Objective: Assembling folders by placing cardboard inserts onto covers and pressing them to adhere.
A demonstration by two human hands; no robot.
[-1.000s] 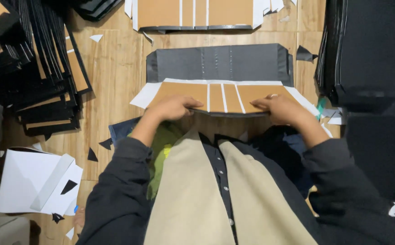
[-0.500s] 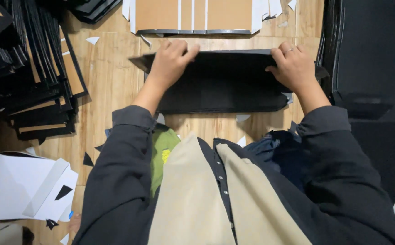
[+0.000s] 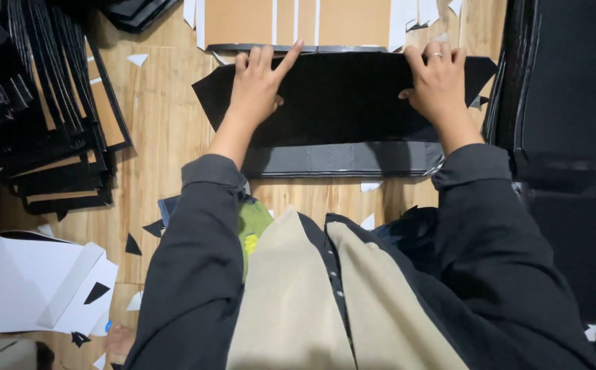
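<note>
— What is the black sheet (image 3: 339, 96) made of?
— Matt paper-covered board is seen, with a glossier grey flap (image 3: 339, 159) at its near edge.
— And beneath it?
— A smooth wooden floor (image 3: 164, 130), lightly sheened; beyond the sheet, brown cardboard panels (image 3: 298, 20).

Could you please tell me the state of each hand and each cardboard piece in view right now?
left hand: flat, fingers spread, pressing on black sheet
right hand: flat, pressing on black sheet
black sheet: lying flat on wooden floor, over a grey strip
brown panels: flat, brown side up
black stack: fanned, leaning at left
</note>
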